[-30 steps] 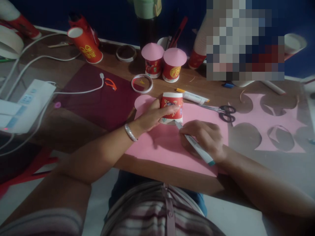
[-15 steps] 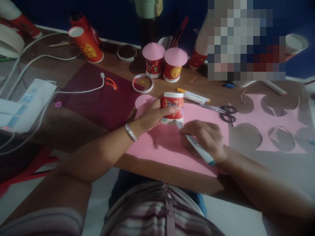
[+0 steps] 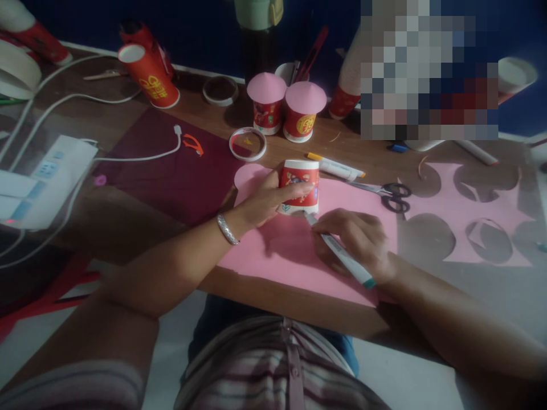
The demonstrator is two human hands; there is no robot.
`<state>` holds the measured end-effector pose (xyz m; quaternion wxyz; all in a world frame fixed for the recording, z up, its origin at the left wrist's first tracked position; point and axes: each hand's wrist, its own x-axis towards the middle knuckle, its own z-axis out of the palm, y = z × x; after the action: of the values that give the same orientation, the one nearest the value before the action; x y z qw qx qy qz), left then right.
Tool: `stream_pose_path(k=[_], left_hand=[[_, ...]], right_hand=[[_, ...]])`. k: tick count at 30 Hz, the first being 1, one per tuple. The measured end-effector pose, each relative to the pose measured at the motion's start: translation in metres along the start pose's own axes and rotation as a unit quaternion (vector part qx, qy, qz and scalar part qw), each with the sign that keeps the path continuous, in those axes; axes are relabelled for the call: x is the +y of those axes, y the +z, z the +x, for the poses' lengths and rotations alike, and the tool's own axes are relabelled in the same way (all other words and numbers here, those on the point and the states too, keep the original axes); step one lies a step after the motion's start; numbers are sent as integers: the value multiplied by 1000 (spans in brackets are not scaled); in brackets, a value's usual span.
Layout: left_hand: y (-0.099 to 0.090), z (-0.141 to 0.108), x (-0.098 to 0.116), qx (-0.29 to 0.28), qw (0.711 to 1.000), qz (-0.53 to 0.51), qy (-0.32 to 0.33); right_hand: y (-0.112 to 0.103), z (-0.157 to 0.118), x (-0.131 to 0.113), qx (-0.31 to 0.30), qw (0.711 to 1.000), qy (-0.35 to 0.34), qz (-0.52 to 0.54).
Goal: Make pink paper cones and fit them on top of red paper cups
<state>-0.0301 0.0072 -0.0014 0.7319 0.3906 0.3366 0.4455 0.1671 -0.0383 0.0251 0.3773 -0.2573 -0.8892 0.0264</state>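
Note:
A short red paper cup piece [image 3: 299, 196] with a white band at each end is held in my left hand [image 3: 267, 199], the thumb lying across its printed side. My right hand [image 3: 356, 236] grips a white marker [image 3: 344, 259] with a green end. The marker's tip touches or nearly touches the lower white band, where a small green leaf-like drawing shows. Both hands are over a pink paper sheet [image 3: 290, 250]. Behind the cup piece lies a white and orange marker [image 3: 339, 168], and black-handled scissors [image 3: 395, 197] rest at the sheet's right edge.
Two red cups with pink cone tops [image 3: 267, 90] [image 3: 305, 98] stand at the back. Cut pink paper [image 3: 461, 196] lies right. A dark red sheet [image 3: 171, 171], white power strip [image 3: 55, 179], cables and a tall red cup [image 3: 151, 80] are left. A cardboard ring [image 3: 248, 144] sits behind.

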Motion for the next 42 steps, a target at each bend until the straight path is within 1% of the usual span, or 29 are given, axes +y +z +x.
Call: stream_pose_path(k=[6, 13, 16, 24, 29, 34, 42], left_hand=[[-1, 1, -1, -2, 1000, 2, 1], [-3, 0, -2, -9, 1000, 2, -2], [-3, 0, -2, -14, 1000, -8, -6], [-1, 0, 0, -10, 1000, -17, -13], [-1, 0, 1, -11, 1000, -18, -8], [0, 0, 2, -7, 1000, -12, -9], [0, 0, 1, -7, 1000, -5, -5]], right_hand=[[1, 0, -3, -7, 1000, 13, 20], [-1, 0, -3, 0, 1000, 8, 29], [-2, 1, -3, 2, 1000, -2, 25], [-1, 0, 0, -3, 1000, 2, 12], [-1, 1, 1, 12, 1000, 12, -9], [-3, 1, 0, -3, 1000, 9, -9], [-3, 0, -1, -2, 1000, 11, 3]])
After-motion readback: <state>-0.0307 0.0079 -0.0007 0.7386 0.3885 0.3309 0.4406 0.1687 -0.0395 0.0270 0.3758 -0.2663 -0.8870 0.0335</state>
